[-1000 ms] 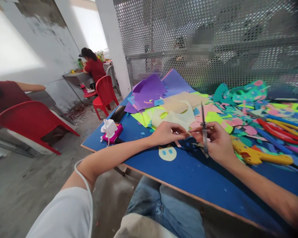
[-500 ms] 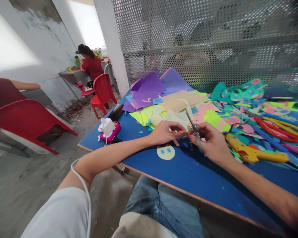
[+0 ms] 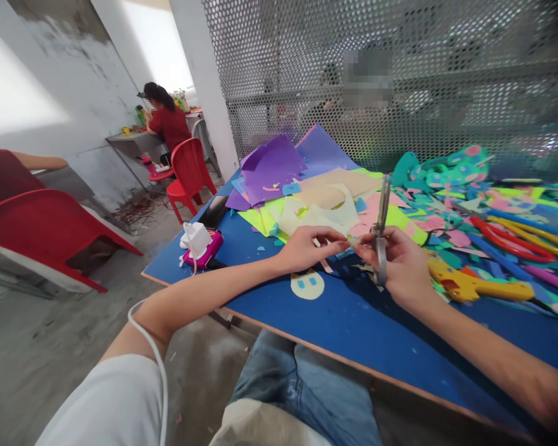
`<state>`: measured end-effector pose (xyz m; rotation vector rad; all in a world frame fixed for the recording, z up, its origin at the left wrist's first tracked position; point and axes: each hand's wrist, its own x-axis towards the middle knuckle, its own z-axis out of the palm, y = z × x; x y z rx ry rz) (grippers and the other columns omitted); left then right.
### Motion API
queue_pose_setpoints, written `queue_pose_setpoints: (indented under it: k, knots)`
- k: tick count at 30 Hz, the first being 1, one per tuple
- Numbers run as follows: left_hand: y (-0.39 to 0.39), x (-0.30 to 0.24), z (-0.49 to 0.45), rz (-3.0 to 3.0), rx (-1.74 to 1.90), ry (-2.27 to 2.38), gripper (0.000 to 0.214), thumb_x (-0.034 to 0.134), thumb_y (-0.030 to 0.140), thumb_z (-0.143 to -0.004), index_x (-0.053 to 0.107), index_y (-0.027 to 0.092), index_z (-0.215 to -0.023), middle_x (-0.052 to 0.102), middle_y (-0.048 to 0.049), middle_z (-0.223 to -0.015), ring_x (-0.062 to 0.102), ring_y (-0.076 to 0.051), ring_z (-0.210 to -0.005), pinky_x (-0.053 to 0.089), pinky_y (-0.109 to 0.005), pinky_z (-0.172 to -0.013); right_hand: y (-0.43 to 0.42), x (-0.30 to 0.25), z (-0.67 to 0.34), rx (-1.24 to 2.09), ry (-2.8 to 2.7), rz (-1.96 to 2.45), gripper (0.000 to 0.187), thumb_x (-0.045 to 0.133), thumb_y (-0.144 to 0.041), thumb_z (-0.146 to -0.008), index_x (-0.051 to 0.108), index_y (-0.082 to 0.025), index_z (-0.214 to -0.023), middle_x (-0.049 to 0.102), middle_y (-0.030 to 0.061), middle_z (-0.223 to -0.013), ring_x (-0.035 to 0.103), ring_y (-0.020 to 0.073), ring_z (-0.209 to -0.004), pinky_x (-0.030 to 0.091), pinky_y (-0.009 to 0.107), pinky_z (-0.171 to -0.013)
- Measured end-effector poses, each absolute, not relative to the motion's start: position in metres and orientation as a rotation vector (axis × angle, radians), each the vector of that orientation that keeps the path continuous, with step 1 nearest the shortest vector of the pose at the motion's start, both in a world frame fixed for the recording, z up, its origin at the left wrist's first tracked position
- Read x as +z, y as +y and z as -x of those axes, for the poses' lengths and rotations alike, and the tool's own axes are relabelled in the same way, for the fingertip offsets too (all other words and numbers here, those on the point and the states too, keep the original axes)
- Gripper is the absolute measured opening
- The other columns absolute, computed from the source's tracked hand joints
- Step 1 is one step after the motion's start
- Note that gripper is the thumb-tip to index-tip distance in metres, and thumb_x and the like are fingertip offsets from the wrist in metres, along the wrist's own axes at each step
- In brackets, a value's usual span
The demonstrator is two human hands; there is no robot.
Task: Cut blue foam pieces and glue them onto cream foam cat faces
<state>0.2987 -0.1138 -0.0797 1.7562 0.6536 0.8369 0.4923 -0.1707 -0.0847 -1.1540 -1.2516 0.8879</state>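
Note:
My left hand (image 3: 309, 246) pinches a small strip of paper (image 3: 326, 266) above the blue table (image 3: 353, 322). My right hand (image 3: 402, 267) is closed round grey scissors (image 3: 381, 226), whose blades point up and away from me. The fingertips of both hands meet over the table. A cream round cut-out with two blue squares (image 3: 307, 285) lies on the table just below my left hand.
Heaped coloured paper sheets (image 3: 307, 186) and scraps cover the far table. A yellow glue gun (image 3: 478, 287) and red scissors (image 3: 516, 241) lie right. A pink-and-white device (image 3: 199, 244) sits left. Red chairs (image 3: 51, 232) and a seated person in red (image 3: 167, 124) are left. Perforated metal screen behind.
The scissors swung from leaning left to pointing nearly straight up. Both hands stayed together in the same place; the view shifted slightly.

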Motion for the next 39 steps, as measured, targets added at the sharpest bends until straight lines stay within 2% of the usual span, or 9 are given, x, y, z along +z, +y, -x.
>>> queue_pose_setpoints:
  k: [3,6,9,11,15,21,26,29,39]
  knots:
    - [-0.112,-0.081,-0.3,-1.719,0.894,0.65,0.039,0.072,0.05,-0.087,0.075,0.013,-0.098,0.075,-0.0072,-0.094,0.065,-0.009,-0.063,0.047,-0.019,-0.055,-0.17,-0.087,-0.494,0.899,-1.234,1.124,0.052,0.096,-0.044,-0.058,0.058,-0.025,-0.088,0.067,-0.0013,-0.084,0.061,0.0146,-0.073,0.054,0.028,-0.067]
    - [-0.108,-0.08,-0.299,-1.654,1.038,0.66,0.037,0.074,0.05,-0.085,0.074,0.014,-0.094,0.073,-0.0044,-0.086,0.062,-0.009,-0.068,0.048,-0.021,-0.062,-0.17,-0.086,-0.501,0.905,-1.381,1.178,0.047,0.096,-0.043,-0.059,0.06,-0.023,-0.085,0.063,-0.003,-0.076,0.056,0.0123,-0.064,0.051,0.025,-0.058]
    - [-0.103,-0.075,-0.295,-1.566,1.226,0.675,0.034,0.074,0.049,-0.084,0.072,0.015,-0.088,0.069,-0.0013,-0.078,0.057,-0.007,-0.068,0.045,-0.021,-0.063,-0.171,-0.084,-0.511,0.942,-1.525,1.287,0.045,0.09,-0.051,-0.066,0.059,-0.023,-0.083,0.054,-0.0054,-0.067,0.049,0.0102,-0.052,0.044,0.024,-0.045]
    - [-0.1,-0.071,-0.292,-1.492,1.321,0.686,0.035,0.075,0.05,-0.083,0.069,0.016,-0.084,0.066,0.0001,-0.076,0.053,-0.007,-0.065,0.044,-0.022,-0.062,-0.172,-0.084,-0.516,0.978,-1.555,1.338,0.047,0.086,-0.057,-0.07,0.056,-0.024,-0.085,0.052,-0.0064,-0.065,0.048,0.0103,-0.048,0.042,0.025,-0.042]
    - [-0.1,-0.067,-0.291,-1.393,1.388,0.713,0.037,0.075,0.053,-0.081,0.066,0.017,-0.083,0.062,0.0014,-0.074,0.05,-0.006,-0.062,0.042,-0.022,-0.059,-0.173,-0.083,-0.518,1.003,-1.623,1.434,0.051,0.084,-0.059,-0.07,0.052,-0.024,-0.087,0.051,-0.0074,-0.065,0.047,0.0099,-0.047,0.04,0.025,-0.042]
    - [-0.108,-0.07,-0.298,-1.416,1.315,0.687,0.038,0.074,0.053,-0.081,0.066,0.016,-0.086,0.06,0.0019,-0.075,0.046,-0.005,-0.061,0.037,-0.022,-0.056,-0.181,-0.071,-0.504,0.976,-1.697,1.371,0.055,0.081,-0.068,-0.071,0.051,-0.023,-0.078,0.044,-0.0071,-0.061,0.039,0.0084,-0.049,0.033,0.023,-0.044]
    - [-0.112,-0.073,-0.301,-1.425,1.309,0.637,0.041,0.074,0.055,-0.083,0.067,0.014,-0.087,0.057,0.0031,-0.072,0.039,-0.004,-0.056,0.031,-0.023,-0.053,-0.183,-0.068,-0.499,0.997,-1.739,1.334,0.061,0.077,-0.076,-0.07,0.05,-0.022,-0.078,0.046,-0.0055,-0.066,0.038,0.0088,-0.053,0.033,0.024,-0.046]
    - [-0.112,-0.075,-0.301,-1.443,1.298,0.612,0.044,0.075,0.058,-0.083,0.066,0.014,-0.086,0.057,0.0029,-0.071,0.038,-0.004,-0.056,0.03,-0.023,-0.053,-0.182,-0.075,-0.501,0.988,-1.758,1.316,0.061,0.071,-0.08,-0.074,0.051,-0.022,-0.082,0.046,-0.0044,-0.069,0.037,0.0097,-0.056,0.034,0.024,-0.049]
    - [-0.112,-0.073,-0.299,-1.415,1.26,0.584,0.051,0.08,0.064,-0.075,0.067,0.014,-0.08,0.056,0.0028,-0.066,0.042,-0.005,-0.059,0.033,-0.023,-0.056,-0.18,-0.085,-0.509,1.011,-1.791,1.234,0.056,0.069,-0.076,-0.08,0.053,-0.022,-0.085,0.045,-0.0031,-0.073,0.037,0.0102,-0.059,0.034,0.025,-0.052]
